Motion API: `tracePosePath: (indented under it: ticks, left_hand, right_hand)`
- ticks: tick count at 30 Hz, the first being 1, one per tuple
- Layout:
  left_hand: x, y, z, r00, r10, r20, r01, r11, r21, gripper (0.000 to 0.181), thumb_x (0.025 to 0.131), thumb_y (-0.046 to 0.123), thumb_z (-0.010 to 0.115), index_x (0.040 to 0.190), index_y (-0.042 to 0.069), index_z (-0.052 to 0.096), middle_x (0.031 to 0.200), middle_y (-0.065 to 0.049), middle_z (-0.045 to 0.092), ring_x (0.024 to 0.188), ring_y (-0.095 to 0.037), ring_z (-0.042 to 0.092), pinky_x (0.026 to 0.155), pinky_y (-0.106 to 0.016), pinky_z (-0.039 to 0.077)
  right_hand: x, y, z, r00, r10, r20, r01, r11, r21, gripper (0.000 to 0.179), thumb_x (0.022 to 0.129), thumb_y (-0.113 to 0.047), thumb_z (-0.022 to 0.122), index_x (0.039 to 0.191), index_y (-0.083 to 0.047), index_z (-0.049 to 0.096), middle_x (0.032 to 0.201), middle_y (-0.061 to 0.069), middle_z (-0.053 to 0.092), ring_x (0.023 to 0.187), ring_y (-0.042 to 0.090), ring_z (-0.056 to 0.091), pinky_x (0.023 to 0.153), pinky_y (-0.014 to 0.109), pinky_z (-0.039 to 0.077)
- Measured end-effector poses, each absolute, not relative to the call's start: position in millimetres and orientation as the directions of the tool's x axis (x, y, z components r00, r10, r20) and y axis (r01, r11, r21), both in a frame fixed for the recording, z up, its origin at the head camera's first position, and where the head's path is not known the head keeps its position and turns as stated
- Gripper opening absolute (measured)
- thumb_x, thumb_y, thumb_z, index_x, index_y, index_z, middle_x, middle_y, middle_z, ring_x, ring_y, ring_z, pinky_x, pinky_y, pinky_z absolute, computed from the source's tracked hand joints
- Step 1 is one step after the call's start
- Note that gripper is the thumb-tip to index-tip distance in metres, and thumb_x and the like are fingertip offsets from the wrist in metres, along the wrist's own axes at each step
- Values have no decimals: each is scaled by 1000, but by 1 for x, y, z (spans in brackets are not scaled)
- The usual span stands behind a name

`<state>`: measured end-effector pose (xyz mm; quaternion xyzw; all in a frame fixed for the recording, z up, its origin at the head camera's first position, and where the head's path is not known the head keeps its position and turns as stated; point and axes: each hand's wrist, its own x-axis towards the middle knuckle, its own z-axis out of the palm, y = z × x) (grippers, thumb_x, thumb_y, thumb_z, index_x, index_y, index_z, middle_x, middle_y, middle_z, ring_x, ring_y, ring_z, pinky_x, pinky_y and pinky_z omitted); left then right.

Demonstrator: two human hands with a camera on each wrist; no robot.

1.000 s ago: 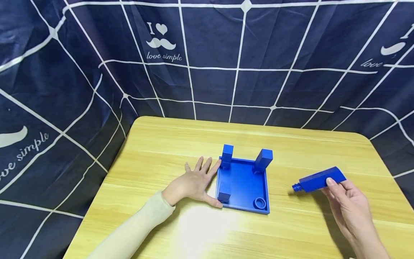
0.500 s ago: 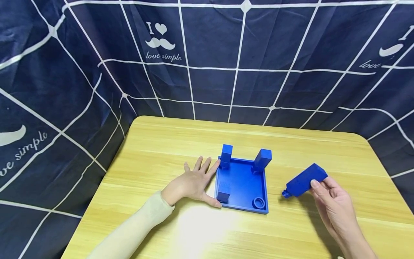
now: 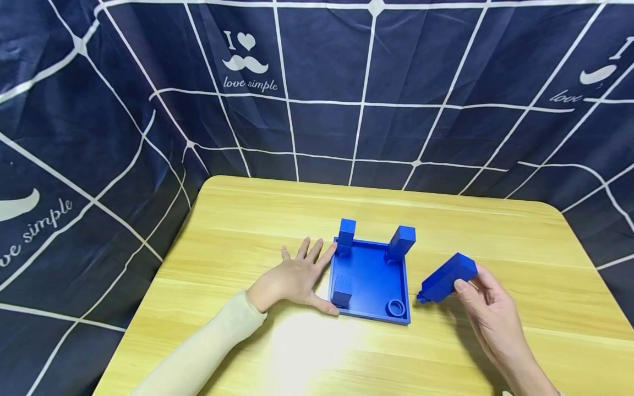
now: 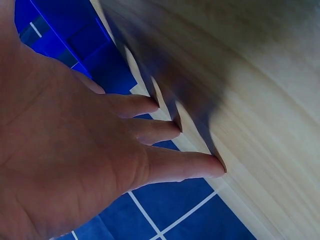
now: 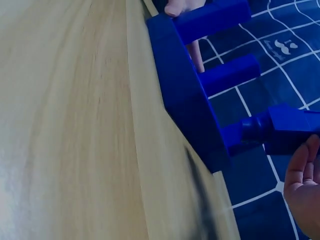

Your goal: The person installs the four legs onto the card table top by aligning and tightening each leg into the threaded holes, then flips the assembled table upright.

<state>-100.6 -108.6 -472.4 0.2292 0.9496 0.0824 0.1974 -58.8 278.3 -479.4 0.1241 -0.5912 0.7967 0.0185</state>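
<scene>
A square blue tray-like base (image 3: 373, 278) with a raised rim lies on the table. Blue square posts stand at its far-left (image 3: 346, 234), far-right (image 3: 402, 242) and near-left (image 3: 342, 291) corners; a round socket (image 3: 395, 308) fills the near-right one. My left hand (image 3: 293, 279) rests along the base's left side, fingers spread and straight, thumb at the near-left corner. To the right, my right hand (image 3: 490, 316) pinches a blue square leg (image 3: 448, 278) between thumb and fingers. The leg tilts, its narrow threaded tip (image 5: 255, 129) pointing down-left toward the base.
The light wooden table (image 3: 247, 220) has rounded far corners. Dark blue cloth (image 3: 317, 132) with white grid lines hangs behind it and along the sides. A bright glare spot lies on the wood in front of the base.
My right hand has carried the leg leftward, closer to the base, and the leg has turned to slope more steeply with its threaded tip lower. My left hand and the base stay put.
</scene>
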Motion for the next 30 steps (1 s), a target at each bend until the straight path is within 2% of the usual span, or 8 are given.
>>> tracePosePath:
  ticks: [4,9,12,19,30]
  left_hand:
    - [-100,-109,-473,-817,468,-338,402,882,247,145,76,94,71,177,25,-5,181,-19,5,164,-50,3,110,-90,18]
    - [-100,-108,-472,-816,472,-335,405,879,251,144,76,93,72,177,24,-5,181,-19,5,163,-50,4,109,-91,18]
    - [-100,-108,-472,-814,478,-330,408,875,260,144,76,92,72,177,24,-5,181,-20,5,163,-51,4,109,-91,18]
    - [-100,-109,-472,-816,479,-324,406,873,269,145,76,92,73,177,23,-4,181,-20,6,163,-51,4,109,-91,18]
    - [-99,-108,-471,-814,479,-329,407,874,265,144,77,91,74,177,22,-4,181,-20,6,163,-50,3,110,-90,18]
  right_hand:
    - [-56,274,-478,-969,-131,210,-177,-223,-959,42,109,16,49,148,5,59,131,8,71,119,13,67,104,24,53]
    - [-53,267,-477,-976,-101,195,-192,-44,-981,42,106,15,57,142,-6,68,121,1,76,110,7,71,96,19,54]
    - [-51,262,-476,-975,-103,198,-201,13,-980,42,105,14,60,141,-7,69,118,-1,77,106,6,73,92,18,55]
    - [-49,255,-477,-969,-145,199,-209,54,-976,40,104,14,62,141,-2,67,116,1,76,101,7,72,86,19,57]
    - [-46,249,-481,-948,-214,236,-256,72,-964,40,102,18,62,141,8,62,122,7,74,105,11,72,90,20,57]
